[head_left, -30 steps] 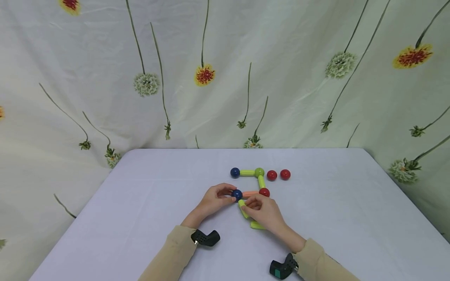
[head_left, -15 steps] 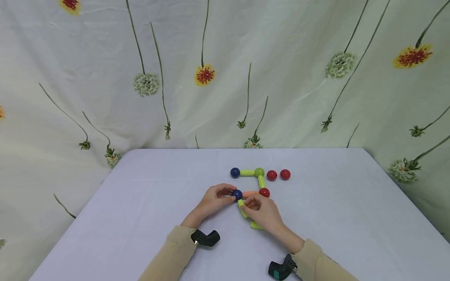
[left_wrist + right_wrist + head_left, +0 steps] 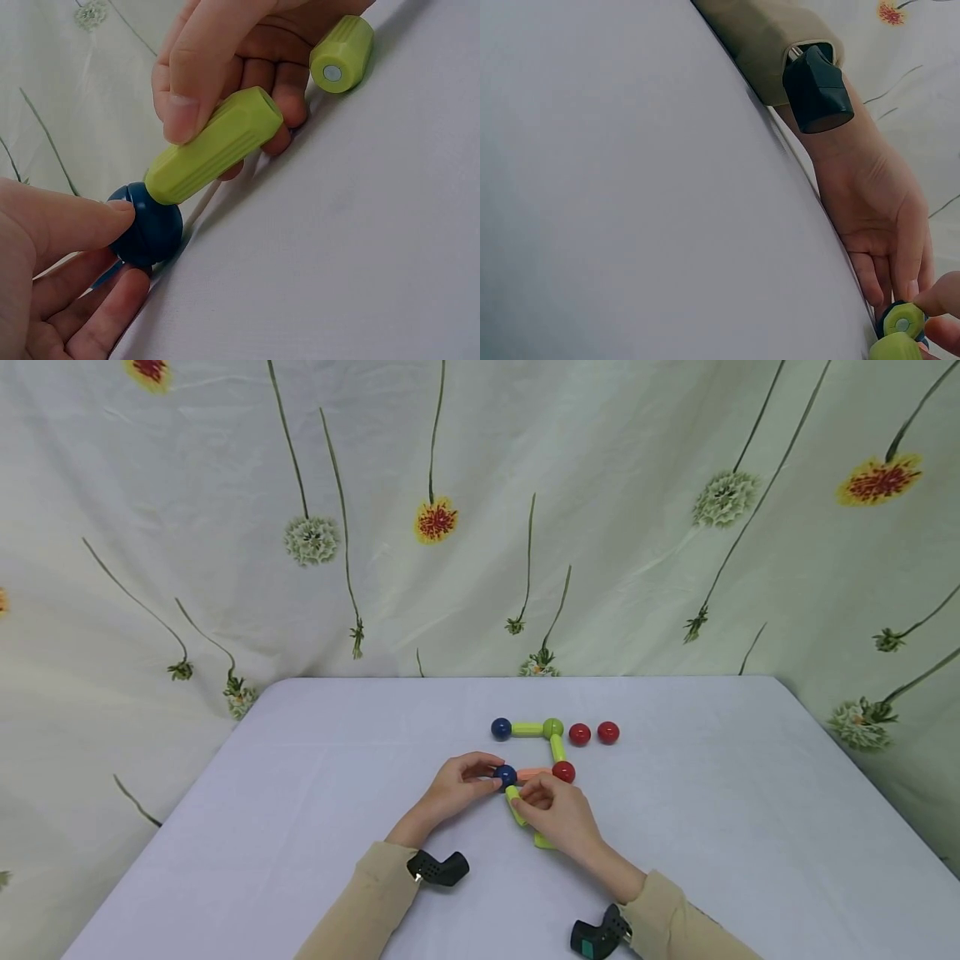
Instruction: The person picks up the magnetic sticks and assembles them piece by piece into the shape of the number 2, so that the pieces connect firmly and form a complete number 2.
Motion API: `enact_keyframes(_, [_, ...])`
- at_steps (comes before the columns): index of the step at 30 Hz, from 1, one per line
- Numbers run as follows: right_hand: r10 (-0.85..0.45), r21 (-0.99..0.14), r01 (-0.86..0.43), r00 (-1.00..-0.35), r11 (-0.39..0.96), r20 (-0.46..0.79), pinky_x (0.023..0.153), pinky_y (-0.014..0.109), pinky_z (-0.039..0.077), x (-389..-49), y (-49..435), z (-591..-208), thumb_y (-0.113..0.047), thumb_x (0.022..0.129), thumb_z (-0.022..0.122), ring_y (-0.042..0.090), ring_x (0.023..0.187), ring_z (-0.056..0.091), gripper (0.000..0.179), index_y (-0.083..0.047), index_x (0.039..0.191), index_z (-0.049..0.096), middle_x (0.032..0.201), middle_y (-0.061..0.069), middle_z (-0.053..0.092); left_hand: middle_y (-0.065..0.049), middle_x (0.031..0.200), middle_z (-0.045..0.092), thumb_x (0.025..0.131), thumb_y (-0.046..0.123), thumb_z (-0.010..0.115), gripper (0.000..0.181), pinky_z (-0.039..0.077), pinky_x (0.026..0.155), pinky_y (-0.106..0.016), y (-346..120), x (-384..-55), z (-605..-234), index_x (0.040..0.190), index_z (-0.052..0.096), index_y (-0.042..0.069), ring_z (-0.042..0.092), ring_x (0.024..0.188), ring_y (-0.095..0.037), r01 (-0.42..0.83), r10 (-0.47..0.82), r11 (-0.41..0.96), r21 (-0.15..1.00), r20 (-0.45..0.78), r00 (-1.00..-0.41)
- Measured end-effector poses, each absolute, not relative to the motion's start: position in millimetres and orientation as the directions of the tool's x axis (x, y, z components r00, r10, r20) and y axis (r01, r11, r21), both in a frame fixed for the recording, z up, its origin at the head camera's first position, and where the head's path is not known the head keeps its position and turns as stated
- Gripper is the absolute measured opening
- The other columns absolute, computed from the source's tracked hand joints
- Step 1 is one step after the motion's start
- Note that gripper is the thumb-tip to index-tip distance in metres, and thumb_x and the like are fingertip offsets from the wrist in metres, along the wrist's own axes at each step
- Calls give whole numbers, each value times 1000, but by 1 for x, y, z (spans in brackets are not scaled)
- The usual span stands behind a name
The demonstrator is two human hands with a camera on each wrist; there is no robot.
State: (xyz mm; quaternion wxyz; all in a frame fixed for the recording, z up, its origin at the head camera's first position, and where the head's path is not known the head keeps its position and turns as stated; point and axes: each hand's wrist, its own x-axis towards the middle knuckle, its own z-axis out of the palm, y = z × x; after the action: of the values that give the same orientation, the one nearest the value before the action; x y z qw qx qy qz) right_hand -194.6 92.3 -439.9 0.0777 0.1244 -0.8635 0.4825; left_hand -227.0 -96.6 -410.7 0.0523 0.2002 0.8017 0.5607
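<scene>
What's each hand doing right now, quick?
Left hand: closed, holding a blue ball.
Right hand: closed, pinching a yellow-green stick.

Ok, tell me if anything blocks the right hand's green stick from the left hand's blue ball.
Nothing visible does: the green stick in the right hand appears to touch the blue ball in the left hand. The second green stick sits beyond the first one's far end.

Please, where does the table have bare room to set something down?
The tabletop is bare left of the left hand, and right of the outermost red ball and the right hand. It is crowded between and just beyond the hands: held blue ball, pinched lime rod, orange rod.
</scene>
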Motion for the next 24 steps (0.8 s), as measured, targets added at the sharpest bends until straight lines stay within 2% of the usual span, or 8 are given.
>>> enact_keyframes(24, [-142, -813, -297, -955, 501, 261, 57, 21, 46, -194, 91, -440, -20, 82, 73, 9, 65, 55, 16, -9, 86, 64, 77, -3, 64, -16, 111, 63, 86, 4, 64, 28, 46, 91, -41, -97, -227, -412, 113, 62, -3, 59, 105, -30, 262, 374, 312, 913, 136, -917])
